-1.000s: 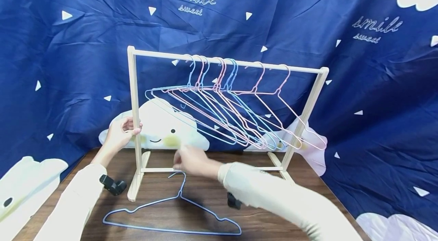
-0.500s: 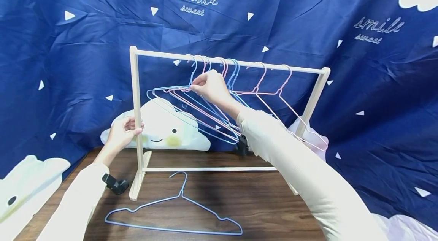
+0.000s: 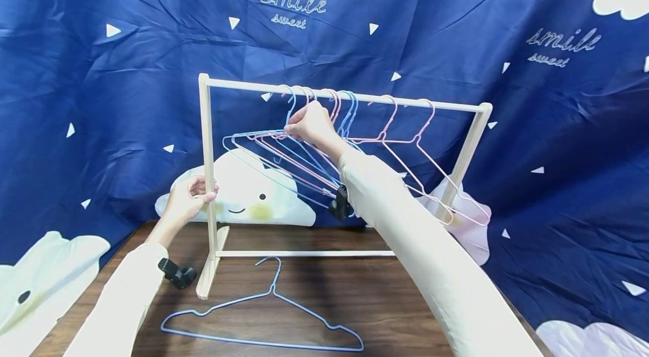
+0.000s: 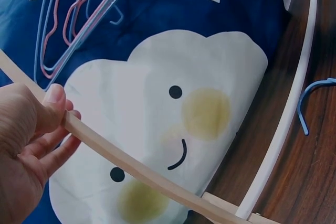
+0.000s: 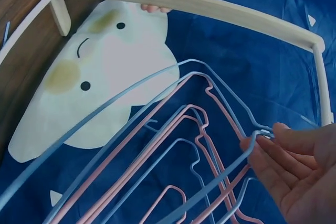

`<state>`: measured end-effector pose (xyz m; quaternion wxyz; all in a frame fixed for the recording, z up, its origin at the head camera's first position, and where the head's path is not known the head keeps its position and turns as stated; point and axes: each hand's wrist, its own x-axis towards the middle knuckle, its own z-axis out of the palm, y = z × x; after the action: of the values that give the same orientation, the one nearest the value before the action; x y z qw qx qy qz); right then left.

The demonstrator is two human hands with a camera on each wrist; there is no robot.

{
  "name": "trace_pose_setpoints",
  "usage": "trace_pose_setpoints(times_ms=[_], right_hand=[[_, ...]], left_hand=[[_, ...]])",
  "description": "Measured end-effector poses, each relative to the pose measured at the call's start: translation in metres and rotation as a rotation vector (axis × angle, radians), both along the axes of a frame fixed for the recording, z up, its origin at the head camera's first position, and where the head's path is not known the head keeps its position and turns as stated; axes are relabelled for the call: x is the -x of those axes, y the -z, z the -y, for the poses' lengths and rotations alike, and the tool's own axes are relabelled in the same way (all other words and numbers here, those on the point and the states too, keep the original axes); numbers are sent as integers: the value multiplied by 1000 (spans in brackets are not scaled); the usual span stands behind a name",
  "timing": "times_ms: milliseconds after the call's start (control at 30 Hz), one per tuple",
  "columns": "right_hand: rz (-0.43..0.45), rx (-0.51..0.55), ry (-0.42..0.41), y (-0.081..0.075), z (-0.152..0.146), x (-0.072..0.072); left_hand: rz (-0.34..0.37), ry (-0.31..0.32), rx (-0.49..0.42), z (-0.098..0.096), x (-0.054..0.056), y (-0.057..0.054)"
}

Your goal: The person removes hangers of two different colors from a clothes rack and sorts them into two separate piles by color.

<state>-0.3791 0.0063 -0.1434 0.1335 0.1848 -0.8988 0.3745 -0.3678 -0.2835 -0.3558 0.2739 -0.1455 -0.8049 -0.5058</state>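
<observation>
My left hand [image 3: 185, 197] holds the left upright [image 3: 207, 137] of a pale wooden rack; the left wrist view shows its thumb [image 4: 54, 98] on the near side of the wood and fingers behind. Up near the top rail, my right hand [image 3: 315, 125] pinches the neck of the leftmost blue clothes hanger [image 5: 192, 61], whose hook [image 3: 292, 105] is over the rail. Behind it hang several pink and blue hangers, partly hidden by the hand and sleeve. Another blue hanger [image 3: 274, 288] lies flat on the table, in front of the rack.
The rack's low crossbar [image 3: 304, 254] runs just above the wooden table [image 3: 405, 329]. Two pink hangers [image 3: 390, 120] hang apart toward the right upright [image 3: 469, 148]. A blue cloth [image 3: 152, 64] with white clouds hangs close behind.
My right hand has risen from near the crossbar to the leftmost blue hanger's neck and pinches it. The left hand stays on the upright. The head view has shifted slightly.
</observation>
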Motion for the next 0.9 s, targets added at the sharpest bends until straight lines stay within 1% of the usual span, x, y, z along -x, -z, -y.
trace_pose_setpoints(times_ms=[100,200,300,433,600,767,833,900], right_hand=[[45,14,17,-1,4,4],[85,34,6,-1,6,5],[102,62,-17,0,7,6],[113,82,-19,1,7,5],[113,77,2,0,8,4],[69,41,25,-7,9,-1],[54,49,30,-11,9,-3],[54,95,10,-15,9,-5]], left_hand=[[-8,5,-5,0,-1,1],[-6,9,-12,1,0,2],[4,23,-22,0,0,2],[13,37,-25,-1,-1,0],[-3,40,-22,-1,-1,0],[-10,43,-23,-1,-2,-1],[-6,39,-23,0,-2,-1],[0,36,-24,1,-2,-1]])
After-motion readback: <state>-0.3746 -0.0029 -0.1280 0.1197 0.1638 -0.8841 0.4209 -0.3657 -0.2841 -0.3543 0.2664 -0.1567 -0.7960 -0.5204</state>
